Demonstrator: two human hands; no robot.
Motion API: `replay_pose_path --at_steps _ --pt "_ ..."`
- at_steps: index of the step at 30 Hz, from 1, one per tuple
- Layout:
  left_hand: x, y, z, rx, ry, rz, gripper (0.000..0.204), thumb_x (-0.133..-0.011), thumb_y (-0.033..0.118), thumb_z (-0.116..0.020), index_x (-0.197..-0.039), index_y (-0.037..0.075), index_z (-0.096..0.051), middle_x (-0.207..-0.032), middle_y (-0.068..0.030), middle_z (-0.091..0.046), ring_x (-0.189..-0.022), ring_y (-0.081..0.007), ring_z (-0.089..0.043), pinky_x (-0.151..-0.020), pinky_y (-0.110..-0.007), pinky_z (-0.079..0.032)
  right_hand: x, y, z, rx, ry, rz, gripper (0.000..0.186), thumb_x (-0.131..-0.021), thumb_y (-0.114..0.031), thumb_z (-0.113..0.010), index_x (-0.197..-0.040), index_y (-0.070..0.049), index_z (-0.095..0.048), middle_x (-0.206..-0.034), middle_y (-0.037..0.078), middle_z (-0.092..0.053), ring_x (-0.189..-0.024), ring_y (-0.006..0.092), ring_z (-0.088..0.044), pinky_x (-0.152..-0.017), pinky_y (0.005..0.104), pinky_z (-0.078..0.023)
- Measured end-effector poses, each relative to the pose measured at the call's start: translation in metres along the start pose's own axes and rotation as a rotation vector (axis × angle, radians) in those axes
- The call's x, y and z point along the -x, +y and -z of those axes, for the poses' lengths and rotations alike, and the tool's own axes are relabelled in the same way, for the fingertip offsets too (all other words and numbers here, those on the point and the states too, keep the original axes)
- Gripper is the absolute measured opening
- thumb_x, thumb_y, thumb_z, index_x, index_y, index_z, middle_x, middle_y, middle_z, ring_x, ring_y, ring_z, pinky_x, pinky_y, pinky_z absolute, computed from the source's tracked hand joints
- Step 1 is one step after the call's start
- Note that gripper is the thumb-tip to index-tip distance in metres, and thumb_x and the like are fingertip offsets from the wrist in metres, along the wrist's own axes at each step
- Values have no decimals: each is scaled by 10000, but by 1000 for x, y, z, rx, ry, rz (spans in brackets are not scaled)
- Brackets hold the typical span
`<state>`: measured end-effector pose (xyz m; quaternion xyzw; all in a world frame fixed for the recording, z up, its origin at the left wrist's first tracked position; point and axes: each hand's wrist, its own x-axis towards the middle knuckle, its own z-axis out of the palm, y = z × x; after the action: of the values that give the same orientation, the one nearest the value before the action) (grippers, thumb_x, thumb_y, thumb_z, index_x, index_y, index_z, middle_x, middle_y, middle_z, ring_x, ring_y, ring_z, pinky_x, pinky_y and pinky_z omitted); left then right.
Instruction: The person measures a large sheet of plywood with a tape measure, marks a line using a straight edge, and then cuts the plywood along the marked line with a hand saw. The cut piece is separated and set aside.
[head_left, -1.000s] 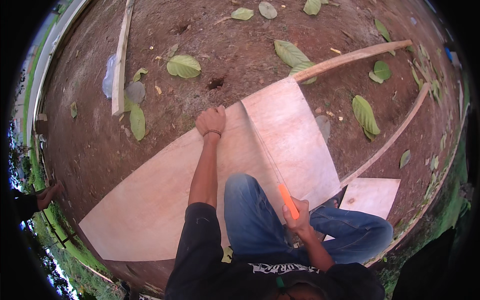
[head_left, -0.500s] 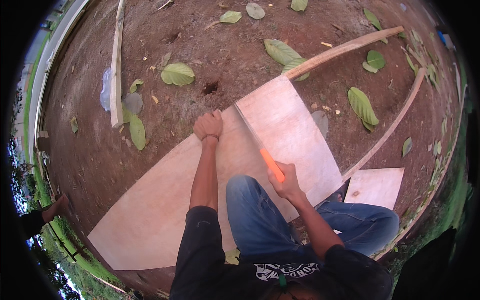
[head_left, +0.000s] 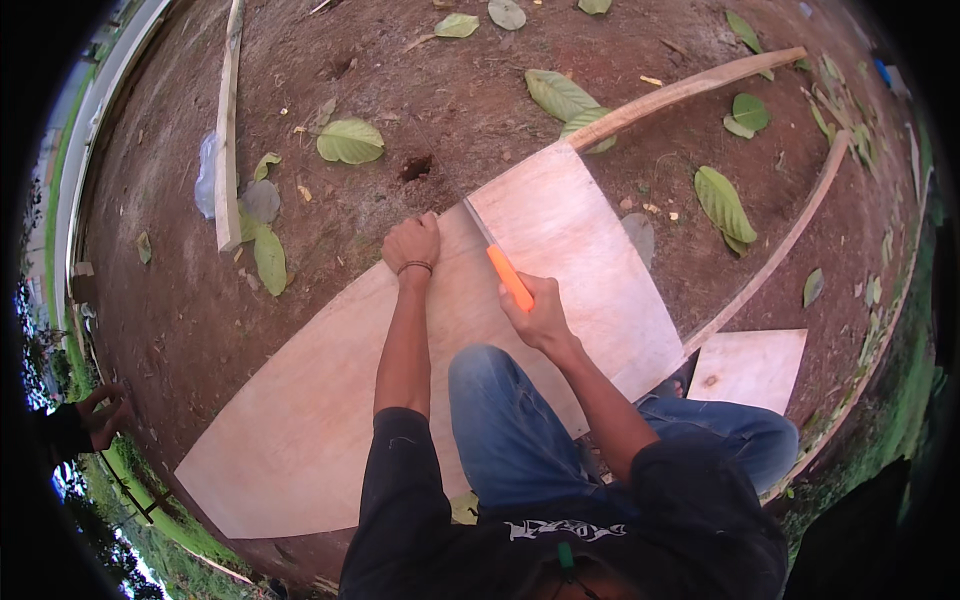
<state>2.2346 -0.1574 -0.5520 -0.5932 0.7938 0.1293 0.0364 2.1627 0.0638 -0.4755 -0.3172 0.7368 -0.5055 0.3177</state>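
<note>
A large plywood sheet (head_left: 320,420) lies slantwise across in front of me, its near part by my bent knee. My left hand (head_left: 411,241) is closed over the sheet's far edge, to the left of the cut line. My right hand (head_left: 537,318) is wrapped round the orange handle of a handsaw (head_left: 509,277). The saw's thin blade sits in the sheet at the far edge, and part of it reaches past that edge. A wooden batten (head_left: 690,95) runs from the sheet's far right corner.
A second batten (head_left: 775,260) extends right from the sheet, near a small plywood piece (head_left: 750,368). At left lie another batten (head_left: 229,130) and a clear plastic bag (head_left: 207,175). Large leaves (head_left: 350,141) and a hole (head_left: 416,168) mark the soil. Another person's hand (head_left: 104,415) shows at far left.
My right hand has pushed the saw away from me along the cut, toward the far edge. My left hand stays in place. The other person's hand at far left has changed its pose.
</note>
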Motion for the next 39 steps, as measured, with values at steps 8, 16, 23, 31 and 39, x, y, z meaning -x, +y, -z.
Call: replay_pose_path --at_steps 8,16,23,31,39 --pt "-3 -25 4 -6 23 54 529 -909 418 -441 -908 11 -779 -922 -289 -714 -885 -444 -713 -830 -514 -554 123 -32 52 -82 -17 -51 215 -884 -137 -623 -741 23 -604 -544 112 -532 -475 172 -549 -506 338 -431" --pt "0 -15 -1 0 2 9 524 -901 412 -444 -882 13 -783 -893 -282 -714 -860 -442 -714 -811 -504 -558 5 -17 -2 -68 4 -77 286 -912 -176 -632 -721 29 -573 -521 135 -479 -444 208 -454 -483 363 -381" --pt "5 -13 -2 0 29 18 521 -914 433 -485 -846 13 -785 -864 -271 -718 -823 -425 -724 -779 -493 -569 80 -13 33 -21 -62 -135 255 -896 -164 -629 -728 24 -594 -543 137 -505 -463 206 -549 -499 360 -414" --pt "-1 -27 6 24 47 34 532 -898 414 -460 -854 -8 -780 -879 -278 -718 -836 -417 -729 -790 -493 -571 85 -27 31 -80 -31 -60 289 -959 -187 -604 -758 19 -581 -601 42 -474 -581 98 -442 -546 319 -383" --pt "4 -9 -5 33 57 -17 518 -896 406 -462 -841 2 -782 -850 -270 -718 -815 -416 -727 -770 -495 -572 11 -8 7 -28 23 -44 323 -949 -215 -616 -747 33 -572 -592 110 -490 -563 150 -469 -535 350 -394"
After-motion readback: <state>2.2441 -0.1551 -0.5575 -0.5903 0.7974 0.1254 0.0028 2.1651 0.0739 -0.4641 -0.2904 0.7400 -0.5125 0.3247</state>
